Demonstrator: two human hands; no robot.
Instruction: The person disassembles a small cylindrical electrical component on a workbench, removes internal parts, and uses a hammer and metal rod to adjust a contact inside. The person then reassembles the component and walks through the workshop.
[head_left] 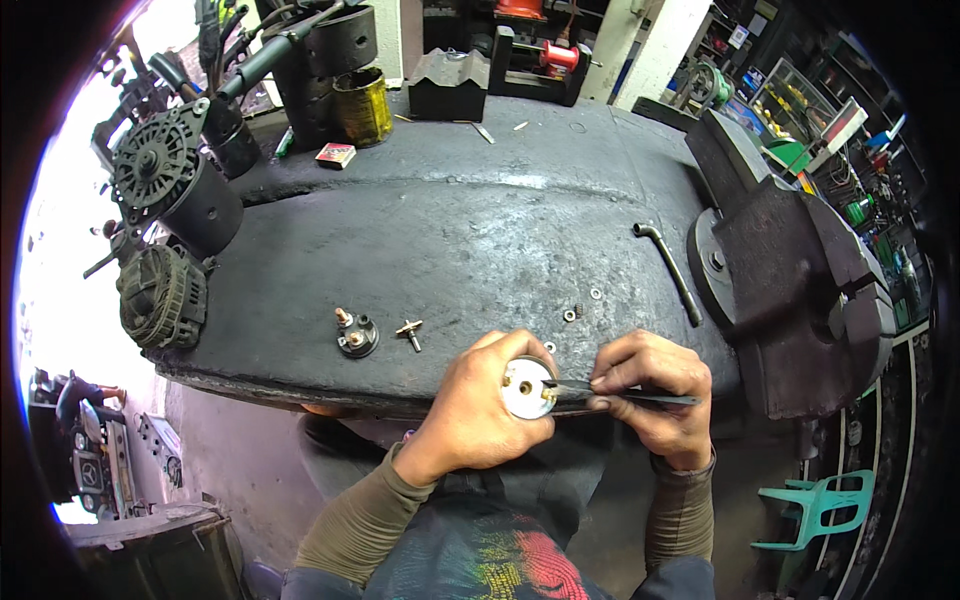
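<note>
My left hand point(478, 400) is wrapped around a short round metal housing point(520, 402), its pale end face turned up, with a dark centre hole and brass-coloured bits at its edge. My right hand point(652, 392) pinches a slim dark pair of tweezers point(572, 385), whose tip reaches onto that face. Beyond my left hand, a black round solenoid cap point(357, 337) with copper studs stands on the bench. Beside it lies a small contact plunger point(410, 334). Near my hands are a nut point(570, 316), a small spring point(579, 309) and a washer point(596, 294).
The dark workbench point(460, 240) carries a large vise point(800, 290) at right and an angled socket wrench point(672, 275). Alternators point(163, 295) crowd the left edge. At the back are a matchbox point(336, 155), a yellow can point(362, 108) and a black box point(446, 90).
</note>
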